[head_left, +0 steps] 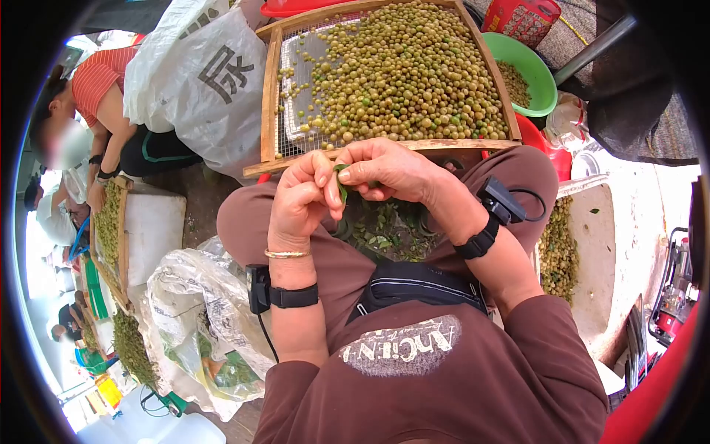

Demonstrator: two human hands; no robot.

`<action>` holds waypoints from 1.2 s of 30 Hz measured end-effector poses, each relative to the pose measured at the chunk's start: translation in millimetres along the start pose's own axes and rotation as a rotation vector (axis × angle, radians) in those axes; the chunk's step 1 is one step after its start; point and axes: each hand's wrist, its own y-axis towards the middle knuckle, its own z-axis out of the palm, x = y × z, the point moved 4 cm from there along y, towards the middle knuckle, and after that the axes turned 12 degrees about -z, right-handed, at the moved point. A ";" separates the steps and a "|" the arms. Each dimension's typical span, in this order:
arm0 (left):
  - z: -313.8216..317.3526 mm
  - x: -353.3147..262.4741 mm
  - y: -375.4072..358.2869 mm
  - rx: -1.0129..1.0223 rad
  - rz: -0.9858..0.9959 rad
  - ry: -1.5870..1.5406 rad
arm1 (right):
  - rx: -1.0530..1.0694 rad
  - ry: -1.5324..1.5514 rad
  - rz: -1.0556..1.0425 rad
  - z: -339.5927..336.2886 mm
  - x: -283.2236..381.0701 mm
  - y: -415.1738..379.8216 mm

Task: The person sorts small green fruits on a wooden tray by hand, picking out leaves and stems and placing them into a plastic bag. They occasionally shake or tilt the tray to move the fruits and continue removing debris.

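Left hand (305,194): pinching green leaf (342,192)
Right hand (392,170): gripping also this leaf, by near edge of tray (271,96)
Tray: heaped with fruits (414,81) toward right edge
Floor (209,198): strewn with leaves (381,240)

Your left hand (297,198) curls inward, fingertips pinched — close beside your right hand (405,172), which bends its fingers in a similar pinch. Your left forearm (299,333) runs nearly straight ahead; your right forearm (512,270) slants inward.
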 end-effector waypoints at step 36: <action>-0.9 34.4 -27.6 -0.310 -0.258 0.242 | -0.066 -0.099 0.116 6.5 -34.5 -30.1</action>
